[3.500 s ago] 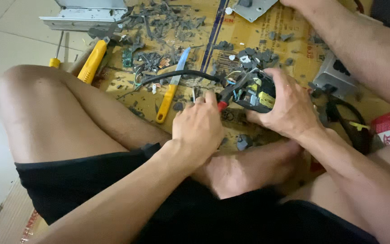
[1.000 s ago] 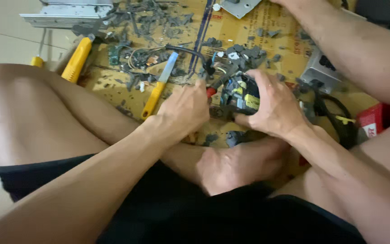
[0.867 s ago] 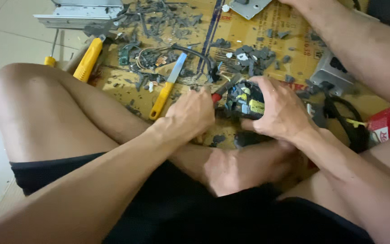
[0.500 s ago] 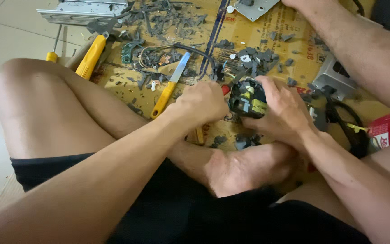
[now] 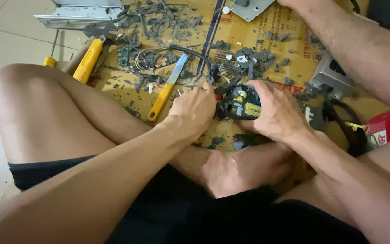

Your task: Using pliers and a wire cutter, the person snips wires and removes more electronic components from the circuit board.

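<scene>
The right hand (image 5: 274, 110) grips a small circuit board (image 5: 241, 100) (dark, with yellow parts) over the cardboard (image 5: 253, 40). The left hand (image 5: 195, 108) closes on something red beside it. Farther left lies a yellow-handled knife (image 5: 165, 90).

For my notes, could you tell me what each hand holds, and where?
Right hand cups the small black electronic module by its right side; left hand touches its left edge.

A makeshift home repair spot on a tiled floor (image 5: 5, 27): flattened cardboard (image 5: 267, 31) strewn with grey plastic scraps (image 5: 159, 18), a yellow-handled knife (image 5: 165, 92), screwdriver (image 5: 50, 56) and metal casings (image 5: 80, 18).
</scene>
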